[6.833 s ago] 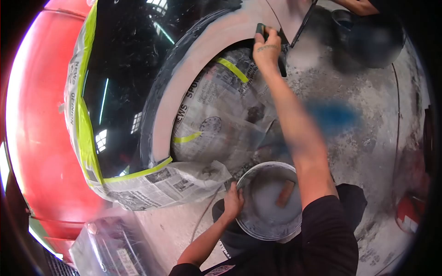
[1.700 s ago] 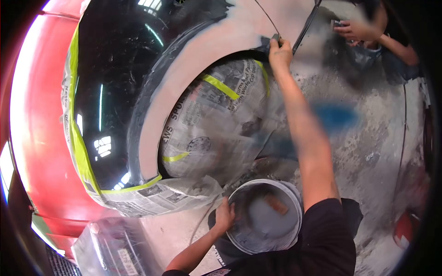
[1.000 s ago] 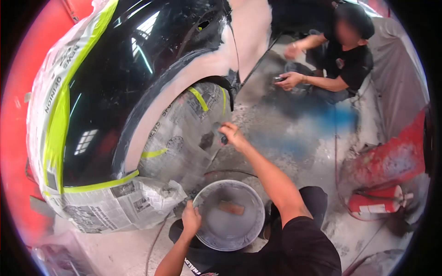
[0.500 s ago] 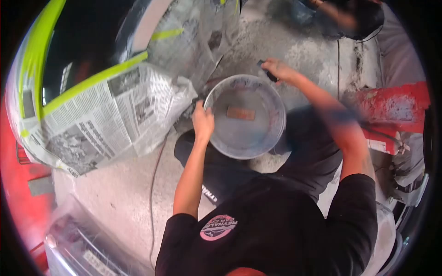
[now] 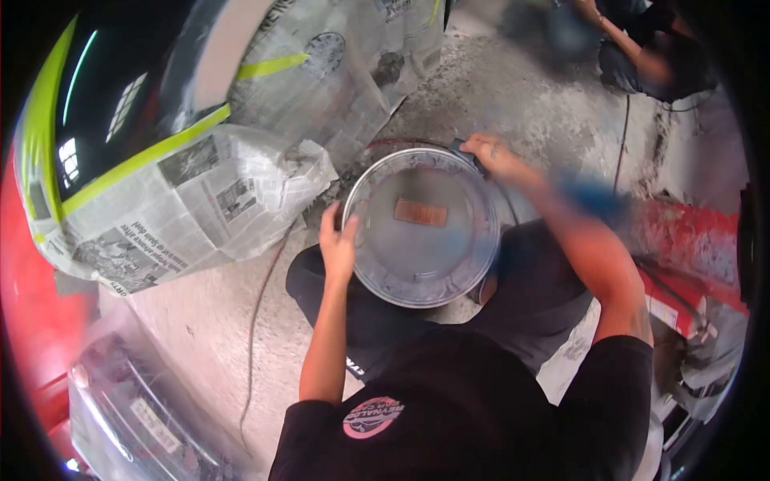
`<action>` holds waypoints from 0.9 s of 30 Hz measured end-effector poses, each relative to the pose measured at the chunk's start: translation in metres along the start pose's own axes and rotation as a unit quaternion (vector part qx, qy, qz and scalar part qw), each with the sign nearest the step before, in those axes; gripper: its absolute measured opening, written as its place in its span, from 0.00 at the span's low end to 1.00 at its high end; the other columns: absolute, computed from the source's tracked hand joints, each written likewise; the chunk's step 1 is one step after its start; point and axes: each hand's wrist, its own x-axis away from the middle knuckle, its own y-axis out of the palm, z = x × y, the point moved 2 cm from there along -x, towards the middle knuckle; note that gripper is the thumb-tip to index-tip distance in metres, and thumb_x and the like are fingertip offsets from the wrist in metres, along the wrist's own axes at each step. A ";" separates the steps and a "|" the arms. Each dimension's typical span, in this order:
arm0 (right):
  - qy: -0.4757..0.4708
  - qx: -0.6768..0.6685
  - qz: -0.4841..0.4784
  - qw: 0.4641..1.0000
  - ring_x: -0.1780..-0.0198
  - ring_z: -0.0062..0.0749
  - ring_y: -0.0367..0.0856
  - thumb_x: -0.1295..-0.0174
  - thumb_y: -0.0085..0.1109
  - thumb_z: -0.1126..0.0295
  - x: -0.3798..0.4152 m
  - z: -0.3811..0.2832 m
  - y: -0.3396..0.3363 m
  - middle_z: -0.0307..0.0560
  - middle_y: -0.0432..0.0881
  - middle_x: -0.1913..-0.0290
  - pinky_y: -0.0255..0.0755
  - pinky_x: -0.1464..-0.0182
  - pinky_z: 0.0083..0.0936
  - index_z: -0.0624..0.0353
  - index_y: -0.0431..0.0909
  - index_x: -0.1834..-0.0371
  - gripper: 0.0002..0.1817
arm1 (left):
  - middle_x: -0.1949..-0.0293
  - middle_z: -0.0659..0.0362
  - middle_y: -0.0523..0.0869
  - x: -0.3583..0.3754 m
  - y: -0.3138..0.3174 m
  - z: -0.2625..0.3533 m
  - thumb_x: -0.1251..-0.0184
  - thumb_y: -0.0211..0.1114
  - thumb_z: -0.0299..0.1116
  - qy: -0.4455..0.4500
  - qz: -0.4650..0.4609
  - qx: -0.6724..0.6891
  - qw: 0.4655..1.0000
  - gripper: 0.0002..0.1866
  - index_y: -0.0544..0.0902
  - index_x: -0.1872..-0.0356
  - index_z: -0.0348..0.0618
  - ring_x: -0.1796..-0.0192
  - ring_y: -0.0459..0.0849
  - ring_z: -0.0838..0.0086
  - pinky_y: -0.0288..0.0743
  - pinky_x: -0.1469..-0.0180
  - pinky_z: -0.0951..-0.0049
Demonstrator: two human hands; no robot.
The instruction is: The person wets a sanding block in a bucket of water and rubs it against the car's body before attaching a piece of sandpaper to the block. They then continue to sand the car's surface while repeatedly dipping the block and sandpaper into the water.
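A round clear bucket [image 5: 377, 276] stands between the legs, with a reddish-brown block [image 5: 421, 212] lying in it. My left hand [image 5: 338, 240] is at the bucket's left rim, thumb on the inner side and fingers outside. At the upper right rim, my right hand [image 5: 491, 154] grips a small dark block [image 5: 467, 152], which is close against the bucket's edge. Whether the dark block touches the rim I cannot tell.
Newspaper [image 5: 216, 192] and yellow-green tape [image 5: 152, 156] cover part of a car at the left. A clear plastic part [image 5: 152, 417] lies lower left. A cable [image 5: 258, 321] crosses the floor. Another person's arm [image 5: 622, 40] shows upper right, above a red object [image 5: 682, 236].
My right hand has come down with the dark block to the bucket's rim. The bucket and my left hand appear slightly lower in view, and my left fingers have spread more.
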 end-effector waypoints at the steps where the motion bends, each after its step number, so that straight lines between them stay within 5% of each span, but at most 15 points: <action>1: 0.006 -0.020 -0.001 1.000 0.44 0.49 0.87 0.28 0.58 0.50 0.007 -0.008 0.002 0.56 0.84 0.43 0.85 0.52 0.53 0.61 0.83 0.40 0.26 | 0.37 0.48 0.87 0.023 0.000 -0.008 0.26 0.70 0.25 -0.031 0.022 0.032 0.999 0.26 0.78 0.29 0.30 0.37 0.85 0.64 0.76 0.32 0.66; 4: 0.038 -0.075 -0.054 0.995 0.44 0.46 0.86 0.27 0.55 0.51 0.006 -0.005 0.003 0.54 0.85 0.43 0.85 0.52 0.48 0.61 0.83 0.40 0.26 | 0.33 0.50 0.85 0.079 0.023 0.002 0.27 0.66 0.19 -0.110 0.142 0.143 0.973 0.30 0.74 0.24 0.30 0.34 0.84 0.63 0.73 0.29 0.66; 9: 0.016 -0.059 -0.062 0.996 0.43 0.42 0.84 0.25 0.53 0.52 -0.001 -0.011 -0.005 0.55 0.86 0.44 0.78 0.44 0.38 0.62 0.82 0.39 0.26 | 0.34 0.48 0.84 0.068 0.029 0.016 0.28 0.52 0.18 -0.188 0.126 0.229 0.947 0.31 0.73 0.23 0.30 0.36 0.86 0.62 0.78 0.31 0.63; 16: -0.092 -0.007 -0.050 0.995 0.41 0.49 0.84 0.28 0.55 0.54 -0.036 0.004 -0.063 0.59 0.86 0.43 0.75 0.36 0.40 0.64 0.82 0.37 0.27 | 0.36 0.47 0.86 0.069 0.097 0.026 0.35 0.51 0.15 -0.192 0.164 0.261 0.932 0.35 0.74 0.23 0.31 0.37 0.87 0.60 0.80 0.33 0.62; 18: -0.061 -0.088 -0.025 0.994 0.40 0.51 0.84 0.29 0.56 0.53 -0.048 0.015 -0.088 0.60 0.87 0.44 0.73 0.34 0.39 0.65 0.82 0.38 0.28 | 0.37 0.47 0.86 0.048 0.121 0.042 0.36 0.50 0.14 -0.204 0.141 0.261 0.933 0.35 0.75 0.24 0.32 0.39 0.88 0.60 0.82 0.34 0.62; 24: -0.115 -0.108 0.037 0.987 0.46 0.38 0.82 0.29 0.58 0.55 -0.081 0.052 -0.159 0.52 0.86 0.49 0.74 0.40 0.34 0.65 0.84 0.44 0.23 | 0.33 0.50 0.85 -0.008 0.179 0.058 0.37 0.50 0.13 -0.172 0.108 0.217 0.955 0.37 0.74 0.22 0.33 0.34 0.85 0.62 0.78 0.30 0.64; 27: -0.107 -0.187 0.044 0.975 0.48 0.36 0.82 0.30 0.59 0.57 -0.105 0.063 -0.197 0.50 0.87 0.51 0.74 0.42 0.31 0.66 0.84 0.45 0.22 | 0.37 0.53 0.88 -0.048 0.216 0.079 0.37 0.52 0.14 -0.121 0.093 0.205 0.967 0.35 0.78 0.24 0.36 0.40 0.89 0.67 0.82 0.37 0.67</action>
